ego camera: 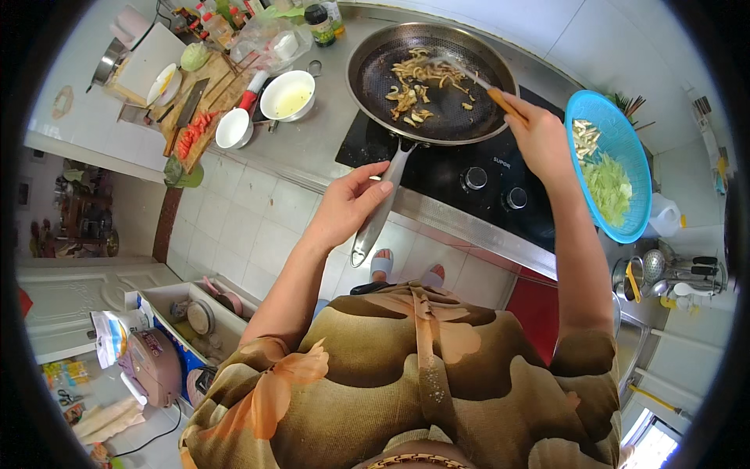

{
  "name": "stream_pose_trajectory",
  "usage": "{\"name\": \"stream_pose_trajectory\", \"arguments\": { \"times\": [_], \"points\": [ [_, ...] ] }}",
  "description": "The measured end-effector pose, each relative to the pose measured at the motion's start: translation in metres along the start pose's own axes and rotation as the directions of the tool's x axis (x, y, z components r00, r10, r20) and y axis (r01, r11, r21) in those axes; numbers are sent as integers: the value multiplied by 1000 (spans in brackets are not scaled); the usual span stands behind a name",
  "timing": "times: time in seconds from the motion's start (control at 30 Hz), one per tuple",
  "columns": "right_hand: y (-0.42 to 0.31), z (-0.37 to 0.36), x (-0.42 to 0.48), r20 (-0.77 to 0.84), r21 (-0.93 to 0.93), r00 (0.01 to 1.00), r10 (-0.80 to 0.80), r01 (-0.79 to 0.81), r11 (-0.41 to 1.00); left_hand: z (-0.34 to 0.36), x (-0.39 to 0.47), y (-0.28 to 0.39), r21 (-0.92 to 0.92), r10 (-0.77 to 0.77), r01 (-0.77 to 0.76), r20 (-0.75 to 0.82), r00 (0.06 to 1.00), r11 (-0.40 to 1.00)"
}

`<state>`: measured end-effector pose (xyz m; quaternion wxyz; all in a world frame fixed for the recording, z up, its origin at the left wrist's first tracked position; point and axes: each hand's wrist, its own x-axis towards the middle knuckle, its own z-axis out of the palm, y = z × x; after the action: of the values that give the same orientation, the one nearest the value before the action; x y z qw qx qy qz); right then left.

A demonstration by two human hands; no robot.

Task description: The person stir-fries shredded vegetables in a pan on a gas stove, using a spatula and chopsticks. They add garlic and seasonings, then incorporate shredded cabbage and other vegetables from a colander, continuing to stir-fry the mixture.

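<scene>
A wide frying pan [375, 76] with a honeycomb-textured inside sits on the black glass hob [439, 173]. Browned sliced pieces of food [413, 79], perhaps mushrooms, lie scattered in it. My left hand [345, 205] holds the pan's grey metal handle [381, 217], the thumb against it and the index finger stretched along its upper part. In my right hand [536, 135] is the wooden grip of a spatula [471, 75]. Its metal end is blurred among the food, so its exact shape cannot be made out.
Right of the hob, a blue plastic colander [643, 193] holds shredded green vegetable [606, 184] and pale cut pieces. On the left counter stand white bowls [288, 97], a cutting board [214, 99] with chopped red vegetable [193, 138], a cleaver [192, 102], and a cabbage [195, 57]. Bottles [319, 26] line the back.
</scene>
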<state>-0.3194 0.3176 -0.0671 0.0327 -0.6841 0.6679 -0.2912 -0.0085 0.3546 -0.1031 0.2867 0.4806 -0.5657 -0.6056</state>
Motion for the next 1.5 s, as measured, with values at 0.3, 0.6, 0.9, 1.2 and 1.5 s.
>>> {"name": "stream_pose_trajectory", "arguments": {
  "times": [0.3, 0.6, 0.9, 1.2, 1.5],
  "points": [
    [-29, -97, -42, 251, 105, 967, -52, 26, 994, -8, -4, -13, -12, 17, -17, -30, 999, 1000],
    [-22, 16, 12, -20, -102, 989, -145, 142, 985, -8, -4, -13, 49, -17, 18, -13, 1000, 999],
    [-14, -90, -31, 87, -90, 996, -11, 19, 996, -3, -3, -11, 62, 5, -6, 19, 1000, 998],
    [-8, -5, -64, 8, -115, 994, 106, -104, 988, -6, 10, 4, 168, 102, -95, -29, 994, 981],
    [97, -115, -92, -195, -96, 963, 186, -207, 974, 48, -10, 76, -141, 331, -314, 125, 935, 939]
  ]
}}
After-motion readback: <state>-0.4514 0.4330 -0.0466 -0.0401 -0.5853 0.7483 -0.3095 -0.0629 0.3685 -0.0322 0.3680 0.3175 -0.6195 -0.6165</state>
